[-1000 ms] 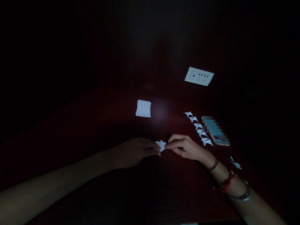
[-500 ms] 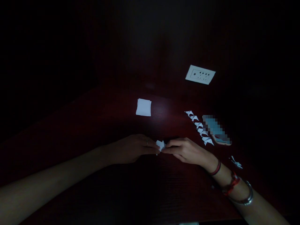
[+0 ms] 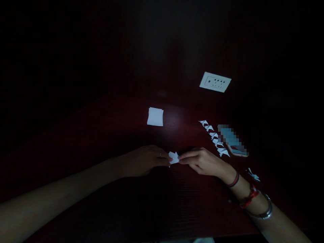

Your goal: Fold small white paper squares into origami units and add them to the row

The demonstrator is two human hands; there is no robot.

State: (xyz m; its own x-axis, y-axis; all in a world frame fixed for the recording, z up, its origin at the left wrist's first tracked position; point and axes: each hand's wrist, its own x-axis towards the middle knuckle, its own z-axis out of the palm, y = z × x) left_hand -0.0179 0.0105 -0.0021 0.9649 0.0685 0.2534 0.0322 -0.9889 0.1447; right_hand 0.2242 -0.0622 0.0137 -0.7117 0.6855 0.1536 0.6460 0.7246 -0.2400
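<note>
A small folded piece of white paper is between my two hands, just above or on the dark red table. My left hand pinches its left side with thumb and fingers. At its right edge, the closed fingertips of my right hand grip a corner. To the right lies a slanting row of folded white paper pieces. Farther back rests a stack of square white paper sheets.
A phone lies beside the row of folded pieces. Nearer my right forearm is a small white scrap-like thing, its kind unclear. A white socket plate is on the wall behind. The surroundings are very dark.
My right fingertips have shifted slightly right toward the paper's edge, so more of the paper shows. My left hand stays almost still, holding the paper.
</note>
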